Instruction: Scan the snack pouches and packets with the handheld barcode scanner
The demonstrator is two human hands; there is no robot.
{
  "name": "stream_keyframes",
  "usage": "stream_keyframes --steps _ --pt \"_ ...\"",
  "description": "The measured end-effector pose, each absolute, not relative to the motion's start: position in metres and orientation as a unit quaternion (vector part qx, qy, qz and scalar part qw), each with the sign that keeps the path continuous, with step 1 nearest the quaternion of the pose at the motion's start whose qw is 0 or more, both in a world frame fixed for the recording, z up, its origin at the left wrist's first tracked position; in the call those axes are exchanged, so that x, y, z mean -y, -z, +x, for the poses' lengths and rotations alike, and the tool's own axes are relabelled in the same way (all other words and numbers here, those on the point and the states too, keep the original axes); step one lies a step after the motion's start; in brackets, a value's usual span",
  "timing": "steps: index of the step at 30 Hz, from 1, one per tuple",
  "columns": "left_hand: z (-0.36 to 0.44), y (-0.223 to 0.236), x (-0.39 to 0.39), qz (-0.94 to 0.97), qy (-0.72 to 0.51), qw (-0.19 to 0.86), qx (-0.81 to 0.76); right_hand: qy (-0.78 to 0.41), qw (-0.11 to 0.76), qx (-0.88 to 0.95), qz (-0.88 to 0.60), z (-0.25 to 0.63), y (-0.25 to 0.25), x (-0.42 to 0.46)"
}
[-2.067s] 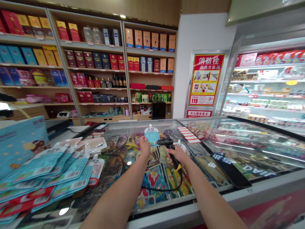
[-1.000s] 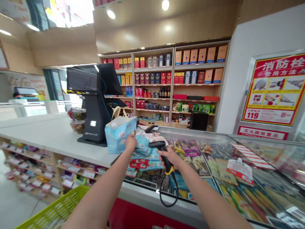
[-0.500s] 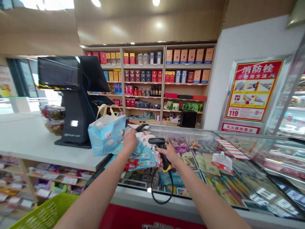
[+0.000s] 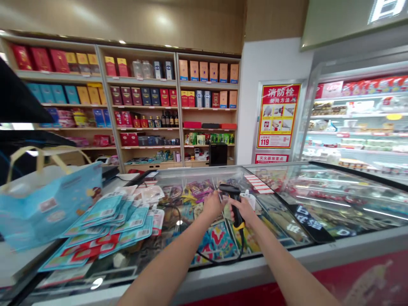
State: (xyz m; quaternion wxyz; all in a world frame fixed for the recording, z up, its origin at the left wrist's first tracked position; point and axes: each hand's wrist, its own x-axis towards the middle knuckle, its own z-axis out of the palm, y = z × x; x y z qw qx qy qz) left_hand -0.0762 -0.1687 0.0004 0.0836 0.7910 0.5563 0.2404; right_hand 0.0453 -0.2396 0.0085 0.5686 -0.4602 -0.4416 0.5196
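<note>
My right hand (image 4: 244, 210) grips a black handheld barcode scanner (image 4: 233, 199) with a yellow collar, its head tipped toward my left hand. My left hand (image 4: 212, 205) sits close beside the scanner over the freezer glass, fingers curled, and whatever they hold is hidden. A white pouch (image 4: 249, 199) lies just beyond my right hand. Further left, a pile of blue and red-striped pouches (image 4: 111, 221) rests on the glass, apart from both hands. The scanner's black coiled cable (image 4: 216, 259) loops below my forearms.
A glass-topped chest freezer (image 4: 255, 272) full of bright packets runs under my hands. A pale blue paper bag (image 4: 47, 204) with tan handles stands at the left. Wooden shelves of boxed bottles (image 4: 143, 97) fill the back, and a chilled display case (image 4: 357, 123) stands at the right.
My view has swung right, away from the till screen and toward the shelves. My hands have drawn together over the freezer, my left hand having left the pouch pile.
</note>
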Motion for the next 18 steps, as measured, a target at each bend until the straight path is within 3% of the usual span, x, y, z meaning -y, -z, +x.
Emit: stream_keyframes --steps 5,10,15,18 --pt "0.003 0.013 0.174 0.778 -0.203 0.111 -0.584 -0.47 0.615 0.408 -0.484 0.095 0.009 0.247" --pt "0.033 0.01 0.165 0.776 -0.195 0.127 -0.586 -0.448 0.655 0.38 -0.476 0.109 0.019 0.247" --pt "0.028 0.012 0.135 0.742 -0.182 0.234 -0.601 -0.44 0.678 0.369 -0.459 0.112 0.022 0.247" --pt "0.014 0.027 0.112 0.703 -0.277 0.311 -0.577 -0.446 0.671 0.37 -0.462 0.114 0.025 0.248"
